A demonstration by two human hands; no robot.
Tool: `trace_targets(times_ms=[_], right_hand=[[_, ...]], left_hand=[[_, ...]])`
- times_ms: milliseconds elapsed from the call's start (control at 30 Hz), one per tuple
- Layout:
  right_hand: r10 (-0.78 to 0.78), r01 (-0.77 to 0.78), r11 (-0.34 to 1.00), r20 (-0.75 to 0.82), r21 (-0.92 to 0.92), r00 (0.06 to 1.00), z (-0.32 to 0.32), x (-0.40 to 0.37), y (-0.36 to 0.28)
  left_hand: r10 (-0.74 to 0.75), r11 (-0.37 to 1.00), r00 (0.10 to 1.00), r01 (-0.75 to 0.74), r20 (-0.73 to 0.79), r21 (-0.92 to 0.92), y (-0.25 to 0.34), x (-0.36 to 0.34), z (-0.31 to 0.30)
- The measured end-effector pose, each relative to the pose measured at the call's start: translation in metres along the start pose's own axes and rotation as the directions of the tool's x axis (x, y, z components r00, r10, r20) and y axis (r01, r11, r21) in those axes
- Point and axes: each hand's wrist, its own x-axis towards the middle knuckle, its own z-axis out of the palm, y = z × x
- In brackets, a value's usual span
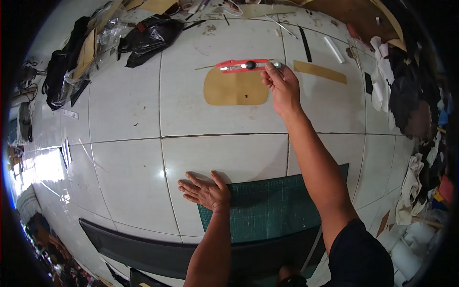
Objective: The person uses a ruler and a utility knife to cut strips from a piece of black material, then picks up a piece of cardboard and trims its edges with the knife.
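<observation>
My right hand point(284, 91) pinches one end of a red utility knife point(236, 66) with a black knob on its side. The knife points to the left, above a tan rounded piece of card point(235, 88) on the tiled floor. My left hand point(204, 191) lies with its fingers spread, over the far left corner of a green cutting mat point(267, 205). Nothing is in that hand. My right forearm passes over the right part of the mat.
A long black sheet point(138, 246) lies along the mat's near side. Beyond my right hand are a tan strip point(320, 71), a black strip point(305, 44) and a white tube point(333, 49). A black plastic bag point(153, 38) sits far left; cloth scraps point(381, 76) line the right.
</observation>
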Motion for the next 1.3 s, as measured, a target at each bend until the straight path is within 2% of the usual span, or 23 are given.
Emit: trace_targets(times_ms=[33,133,233,367,433,467,567,600,633,667,700,767,800,867,967,1000,1033,1167,1233,1300], right_hand=[[0.021,-0.021,1.0,0.014,0.001,1.0,-0.009,-0.003,0.0],[0.058,-0.052,0.984,-0.032,0.169,0.998,-0.027,-0.028,0.002],[0.173,-0.138,0.947,-0.098,0.29,0.98,-0.045,-0.065,-0.004],[0.52,-0.398,0.817,-0.235,0.419,0.821,-0.074,-0.124,-0.012],[0.627,-0.591,0.777,-0.18,0.217,0.758,-0.082,-0.151,-0.014],[0.622,-0.629,0.776,-0.227,0.046,0.75,-0.083,-0.162,-0.014],[0.506,-0.562,0.757,-0.246,-0.333,0.827,-0.115,-0.162,-0.025],[0.375,-0.465,0.801,-0.289,-0.376,0.881,-0.128,-0.147,-0.021],[0.297,-0.411,0.771,-0.296,-0.487,0.908,-0.139,-0.129,-0.028],[0.241,-0.371,0.788,-0.308,-0.491,0.92,-0.15,-0.109,-0.029],[0.169,-0.334,0.73,-0.315,-0.597,0.934,-0.16,-0.087,-0.035],[-0.076,-0.192,0.457,-0.253,-0.869,0.965,-0.186,-0.037,-0.038],[-0.042,-0.223,0.372,-0.256,-0.901,0.966,-0.196,-0.012,-0.044],[-0.163,-0.18,0.237,-0.222,-0.955,0.961,-0.218,0.036,-0.045],[-0.397,-0.159,-0.172,-0.08,-0.972,0.914,-0.22,0.088,-0.056],[-0.405,-0.13,-0.197,-0.04,-0.972,0.913,-0.21,0.093,-0.066],[-0.345,-0.204,-0.245,-0.111,-0.948,0.932,-0.212,0.106,-0.069],[-0.428,-0.117,-0.332,0.039,-0.936,0.903,-0.265,0.156,-0.044],[-0.406,-0.123,-0.301,0.01,-0.946,0.914,-0.258,0.165,-0.042],[-0.335,-0.216,-0.257,-0.122,-0.942,0.934,-0.247,0.16,-0.056]], left_hand=[[0.004,1.0,1.0,-0.004,-0.01,-0.005,0.002,0.001,0.002],[-0.01,1.0,1.0,0.01,-0.007,0.008,0.002,0.001,0.004],[-0.009,1.0,1.0,0.009,-0.01,0.002,0.003,0.0,0.003],[-0.004,1.0,1.0,0.004,-0.011,0.007,0.002,0.001,0.004],[-0.009,1.0,1.0,0.009,-0.014,0.01,0.003,0.0,0.002],[-0.019,1.0,1.0,0.019,0.001,0.01,0.004,0.0,0.0],[-0.014,1.0,1.0,0.015,-0.02,0.016,0.003,-0.001,0.003],[-0.008,1.0,1.0,0.009,-0.021,0.012,0.004,-0.001,0.003],[-0.006,1.0,1.0,0.007,-0.023,0.01,0.003,-0.002,0.004],[-0.006,1.0,1.0,0.006,-0.03,0.008,0.002,-0.001,0.004],[-0.002,1.0,1.0,0.002,-0.028,0.004,0.002,0.0,0.005],[-0.003,1.0,1.0,0.003,-0.027,-0.001,0.0,0.0,0.007],[-0.005,1.0,1.0,0.005,-0.024,-0.004,0.0,0.0,0.006],[-0.007,1.0,1.0,0.007,-0.019,-0.014,0.004,-0.001,0.001],[-0.003,1.0,1.0,0.003,0.005,-0.006,0.005,0.0,-0.005],[-0.005,1.0,1.0,0.005,-0.002,-0.022,0.005,0.0,-0.005],[-0.012,0.999,1.0,0.012,0.006,-0.035,0.005,0.0,-0.006],[-0.01,0.998,1.0,0.011,0.022,-0.054,0.009,0.002,-0.012],[-0.016,1.0,1.0,0.017,0.019,-0.023,0.009,0.0,-0.011],[-0.021,1.0,0.999,0.022,0.026,-0.019,0.008,0.0,-0.01]])
